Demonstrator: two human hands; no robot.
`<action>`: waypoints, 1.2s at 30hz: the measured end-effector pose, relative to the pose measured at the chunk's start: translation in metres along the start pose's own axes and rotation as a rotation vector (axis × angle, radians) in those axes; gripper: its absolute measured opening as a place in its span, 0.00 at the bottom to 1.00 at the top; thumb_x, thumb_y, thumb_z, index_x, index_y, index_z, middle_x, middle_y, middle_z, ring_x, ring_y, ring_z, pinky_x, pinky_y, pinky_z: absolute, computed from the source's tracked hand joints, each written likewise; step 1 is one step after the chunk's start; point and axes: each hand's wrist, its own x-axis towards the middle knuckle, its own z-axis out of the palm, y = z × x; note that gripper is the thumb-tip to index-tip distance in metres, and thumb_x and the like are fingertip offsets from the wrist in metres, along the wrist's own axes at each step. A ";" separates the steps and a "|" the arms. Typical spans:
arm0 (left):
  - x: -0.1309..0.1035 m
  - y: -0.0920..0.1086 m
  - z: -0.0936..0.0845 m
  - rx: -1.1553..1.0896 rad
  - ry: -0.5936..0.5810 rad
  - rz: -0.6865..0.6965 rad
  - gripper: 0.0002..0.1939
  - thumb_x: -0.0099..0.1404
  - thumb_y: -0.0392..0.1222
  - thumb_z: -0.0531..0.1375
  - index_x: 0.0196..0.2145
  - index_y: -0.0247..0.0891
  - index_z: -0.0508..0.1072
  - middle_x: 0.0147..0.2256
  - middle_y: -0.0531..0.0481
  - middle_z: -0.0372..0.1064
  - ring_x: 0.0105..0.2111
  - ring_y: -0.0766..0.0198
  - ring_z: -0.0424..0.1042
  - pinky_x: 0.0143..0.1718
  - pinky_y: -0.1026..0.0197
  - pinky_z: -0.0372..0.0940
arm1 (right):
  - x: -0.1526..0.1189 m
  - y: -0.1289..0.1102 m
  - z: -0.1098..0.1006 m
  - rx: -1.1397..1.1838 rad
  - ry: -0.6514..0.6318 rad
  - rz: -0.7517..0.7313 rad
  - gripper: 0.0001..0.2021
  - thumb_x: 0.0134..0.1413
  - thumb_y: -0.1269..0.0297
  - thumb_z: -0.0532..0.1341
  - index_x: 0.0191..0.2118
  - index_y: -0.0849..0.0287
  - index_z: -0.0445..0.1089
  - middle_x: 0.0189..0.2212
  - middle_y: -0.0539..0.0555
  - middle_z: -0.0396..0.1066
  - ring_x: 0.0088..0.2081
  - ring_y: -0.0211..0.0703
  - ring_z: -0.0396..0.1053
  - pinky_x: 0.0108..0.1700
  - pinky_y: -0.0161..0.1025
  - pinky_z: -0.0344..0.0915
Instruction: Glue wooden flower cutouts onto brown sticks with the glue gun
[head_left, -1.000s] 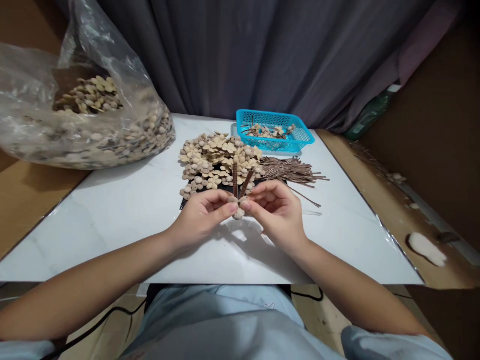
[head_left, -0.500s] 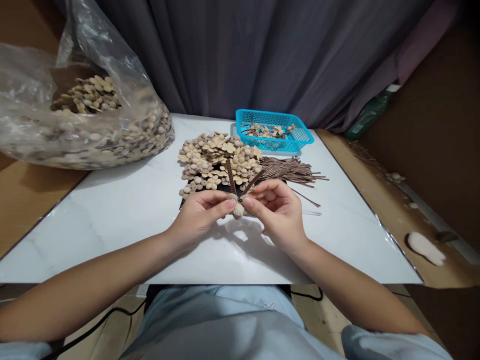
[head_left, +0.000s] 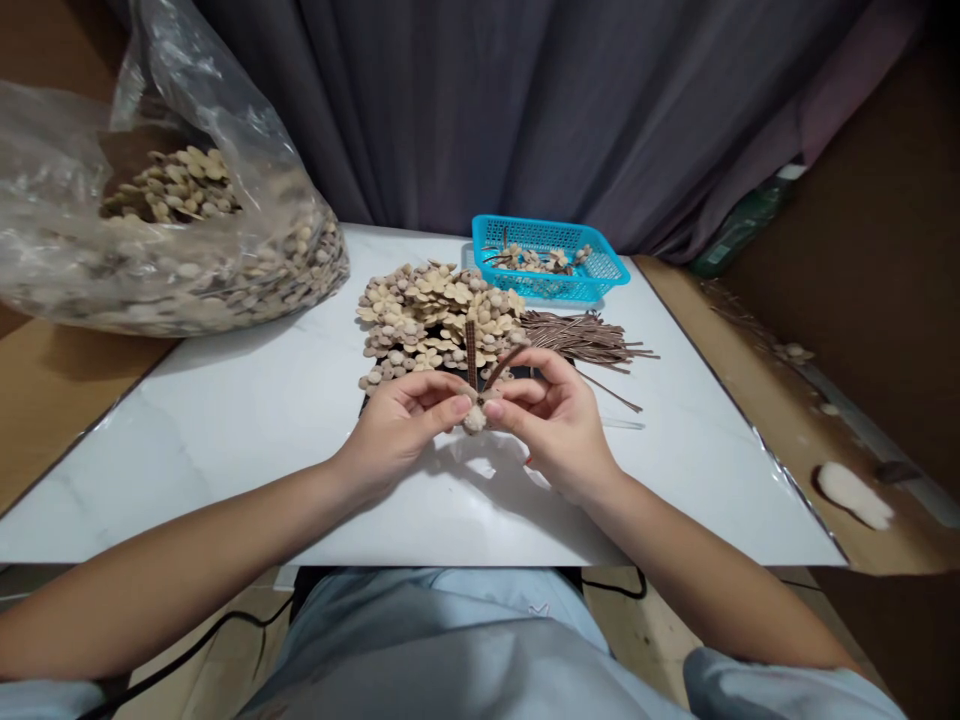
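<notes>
Between my two hands, above the white table, is a small beige padded flower (head_left: 474, 420) with a brown ribbon strip (head_left: 471, 355) through its middle. The strip's two ends stick up in a V. My left hand (head_left: 409, 420) pinches the flower's left petal between thumb and fingers. On the other side my right hand (head_left: 559, 420) grips the right petal with its thumb, and its raised index finger touches the right ribbon end. Just behind lies a heap of beige flowers (head_left: 431, 310) on a black surface, partly hidden by my hands.
A bundle of brown strips (head_left: 585, 338) lies right of the heap. Behind it stands a blue basket (head_left: 551, 285) with several flowers in it. A big clear plastic bag (head_left: 247, 270) full of flowers fills the left. A white piece (head_left: 855, 495) lies at the right edge.
The ribbon ends have shifted: the left one stands straighter, and the right one now bends under my right index finger, which has risen slightly. Both hands keep their hold.
</notes>
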 end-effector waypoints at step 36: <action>-0.003 0.002 0.004 0.002 -0.037 -0.005 0.06 0.56 0.40 0.67 0.31 0.36 0.76 0.27 0.52 0.75 0.27 0.67 0.73 0.32 0.66 0.68 | 0.001 0.003 -0.006 -0.013 -0.055 -0.071 0.22 0.44 0.65 0.70 0.43 0.52 0.60 0.29 0.46 0.72 0.28 0.33 0.71 0.31 0.30 0.70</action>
